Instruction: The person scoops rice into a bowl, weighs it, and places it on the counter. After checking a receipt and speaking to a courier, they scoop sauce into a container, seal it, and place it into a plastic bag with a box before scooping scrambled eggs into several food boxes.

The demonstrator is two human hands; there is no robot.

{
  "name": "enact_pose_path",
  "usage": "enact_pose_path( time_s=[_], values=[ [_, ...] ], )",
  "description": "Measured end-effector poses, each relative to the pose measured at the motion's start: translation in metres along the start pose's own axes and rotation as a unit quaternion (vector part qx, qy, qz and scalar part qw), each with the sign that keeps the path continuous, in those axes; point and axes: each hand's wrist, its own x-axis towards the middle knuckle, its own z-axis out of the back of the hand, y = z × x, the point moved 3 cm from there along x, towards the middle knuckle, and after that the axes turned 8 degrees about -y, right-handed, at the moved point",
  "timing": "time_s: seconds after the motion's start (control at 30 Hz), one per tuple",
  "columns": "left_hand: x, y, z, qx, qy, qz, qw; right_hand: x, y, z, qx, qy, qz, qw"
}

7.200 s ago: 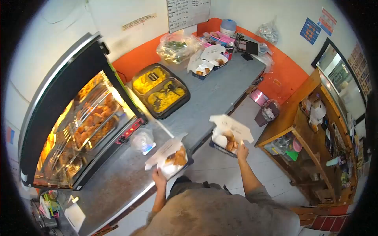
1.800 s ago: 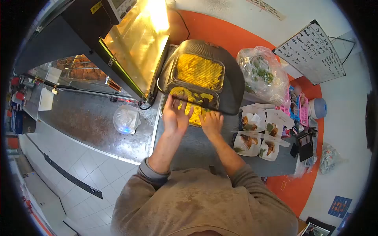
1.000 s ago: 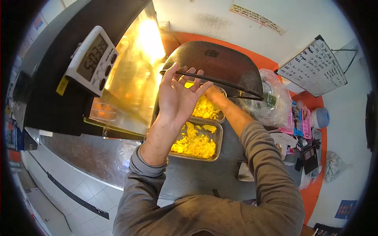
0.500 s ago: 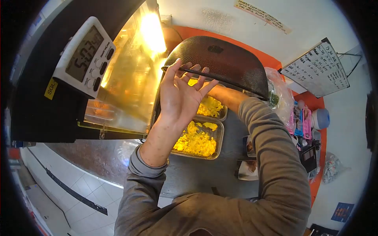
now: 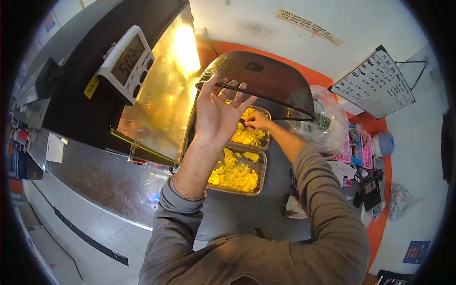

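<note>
Above the far tray, my spread left hand props the mesh cover by its front rim. The cover's long axis runs crosswise and it opens toward me. In the gap beneath, my right hand pinches a dark utensil.

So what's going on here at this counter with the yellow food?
A person stands at a counter beside a lit warming cabinet. Their left hand props up a black mesh cover by its front rim, fingers spread beneath it. Two trays of yellow food sit below. The right hand reaches into the far tray, fingers pinched; what they hold is unclear. The near tray is untouched.
</note>
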Motion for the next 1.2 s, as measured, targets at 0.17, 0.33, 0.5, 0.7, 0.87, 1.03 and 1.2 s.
enact_pose_path(
  time_s=[0.17, 0.33, 0.5, 0.7, 0.87, 1.03, 1.2],
  values=[
    [-0.002, 0.002, 0.003, -0.021, -0.019, 0.001, 1.0, -0.028, -0.031, -0.02, 0.173, -0.16, -0.086, 0.968],
    [-0.009, 0.005, 0.001, -0.017, -0.044, -0.019, 0.999, -0.067, -0.034, -0.05, 0.459, -0.204, -0.113, 0.857],
    [-0.008, 0.006, 0.008, -0.033, -0.051, -0.001, 0.998, -0.145, 0.004, -0.061, 0.576, -0.242, -0.089, 0.775],
    [-0.028, 0.005, 0.002, -0.033, -0.083, 0.004, 0.996, -0.334, 0.019, -0.087, 0.663, -0.257, -0.095, 0.697],
    [-0.021, -0.001, 0.017, -0.033, -0.052, -0.015, 0.998, -0.494, -0.036, -0.112, 0.639, -0.38, -0.168, 0.648],
    [-0.016, -0.002, 0.02, -0.032, -0.099, -0.029, 0.994, -0.547, -0.114, -0.099, 0.316, -0.626, -0.186, 0.688],
    [-0.026, 0.001, 0.012, -0.031, -0.112, -0.02, 0.993, -0.548, -0.125, -0.099, -0.279, -0.625, -0.126, 0.718]
  ],
)
